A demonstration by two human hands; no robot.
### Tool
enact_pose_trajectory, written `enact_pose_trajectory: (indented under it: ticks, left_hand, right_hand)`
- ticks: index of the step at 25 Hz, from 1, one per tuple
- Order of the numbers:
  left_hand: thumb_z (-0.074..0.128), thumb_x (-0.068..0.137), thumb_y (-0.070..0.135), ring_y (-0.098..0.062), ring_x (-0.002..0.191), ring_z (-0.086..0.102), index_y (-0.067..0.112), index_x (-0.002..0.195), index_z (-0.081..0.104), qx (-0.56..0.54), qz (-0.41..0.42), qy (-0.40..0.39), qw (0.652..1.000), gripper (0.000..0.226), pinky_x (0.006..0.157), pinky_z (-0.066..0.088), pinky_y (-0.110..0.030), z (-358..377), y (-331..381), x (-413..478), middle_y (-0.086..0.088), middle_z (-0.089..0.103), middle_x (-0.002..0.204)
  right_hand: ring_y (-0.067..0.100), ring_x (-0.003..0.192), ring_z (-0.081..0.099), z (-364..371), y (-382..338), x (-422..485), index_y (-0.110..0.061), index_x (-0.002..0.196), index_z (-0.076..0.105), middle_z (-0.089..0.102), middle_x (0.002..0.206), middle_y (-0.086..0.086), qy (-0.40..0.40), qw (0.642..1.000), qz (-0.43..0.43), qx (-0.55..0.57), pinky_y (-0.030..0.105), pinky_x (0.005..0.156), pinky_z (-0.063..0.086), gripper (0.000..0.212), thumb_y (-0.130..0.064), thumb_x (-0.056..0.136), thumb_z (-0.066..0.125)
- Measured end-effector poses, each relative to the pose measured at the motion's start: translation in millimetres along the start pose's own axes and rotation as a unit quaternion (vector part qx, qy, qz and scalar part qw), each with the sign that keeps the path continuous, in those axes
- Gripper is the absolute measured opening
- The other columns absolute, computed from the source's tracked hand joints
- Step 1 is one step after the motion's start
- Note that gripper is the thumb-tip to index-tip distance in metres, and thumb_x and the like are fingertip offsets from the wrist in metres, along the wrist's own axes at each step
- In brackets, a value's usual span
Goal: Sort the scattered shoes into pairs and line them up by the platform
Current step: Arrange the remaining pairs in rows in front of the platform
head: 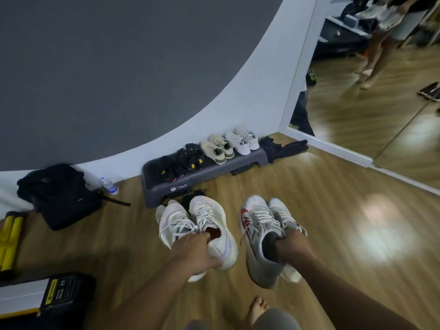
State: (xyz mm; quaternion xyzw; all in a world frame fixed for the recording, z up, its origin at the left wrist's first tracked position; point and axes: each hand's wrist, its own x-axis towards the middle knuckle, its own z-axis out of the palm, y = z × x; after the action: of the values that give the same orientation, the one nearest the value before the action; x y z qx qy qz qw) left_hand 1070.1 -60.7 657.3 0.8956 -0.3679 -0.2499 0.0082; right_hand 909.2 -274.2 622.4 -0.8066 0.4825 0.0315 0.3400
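The wooden floor (333, 210) fills the lower part of the view, and a grey and white wall (119, 67) stands behind it. At the right a mirror (381, 103) leans on the wall and shows the legs of a person. A grey step platform (202, 177) lies on the floor against the wall. On its top stand, from left to right, a group of black shoes (188, 158), a beige pair (217, 148) and a white pair (242, 140), each pair side by side. Dark clothes (283, 147) lie just beside the right end of the platform. A black backpack (59, 194) sits on the floor at the left, with a water bottle (109, 185) near it and a yellow object (9, 239) at the left edge.

The left hand (192, 248) holds a white pair of sneakers (190, 225) above the floor, just in front of the platform; its fingers are closed around the inner edges of both shoes. The right hand (290, 244) holds a grey pair with a red mark (259, 229), its fingers closed inside the openings. The two pairs hang near each other but apart. A bare foot (257, 308) shows at the bottom.
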Motion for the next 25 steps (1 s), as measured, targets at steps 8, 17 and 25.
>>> enact_pose_trajectory:
  ticks: [8,17,25]
  left_hand:
    - [0.059,0.056,0.072,-0.017,0.086,0.058,0.032,0.079,0.04,-0.005,-0.016,-0.006,1.0,0.05,0.064,0.038,-0.031,-54.9,49.5,102.3,0.008,0.059,0.09]
    - [0.066,0.058,0.068,-0.015,0.076,0.053,0.028,0.08,0.046,-0.042,0.033,-0.086,0.995,0.05,0.052,0.028,-0.027,-69.5,46.0,295.3,0.011,0.055,0.08]
    - [0.067,0.058,0.07,-0.019,0.098,0.061,0.028,0.113,0.057,-0.079,0.045,-0.188,0.978,0.07,0.066,0.041,-0.03,-45.8,24.2,437.6,0.007,0.065,0.107]
  right_hand:
    - [0.028,0.104,0.056,-62.9,-18.2,129.6,-0.016,0.102,0.058,0.063,0.102,0.006,-0.018,0.999,-0.03,-0.025,0.036,0.082,0.05,0.024,-0.026,0.081,0.052]
    - [0.025,0.09,0.06,-81.4,-46.9,284.9,-0.013,0.111,0.055,0.064,0.093,0.005,-0.049,0.992,0.029,-0.111,0.038,0.075,0.055,0.031,-0.02,0.082,0.051]
    - [0.028,0.102,0.055,-27.2,-55.5,407.6,-0.015,0.107,0.052,0.053,0.088,0.001,-0.131,0.976,0.086,-0.15,0.04,0.08,0.051,0.03,-0.029,0.081,0.052]
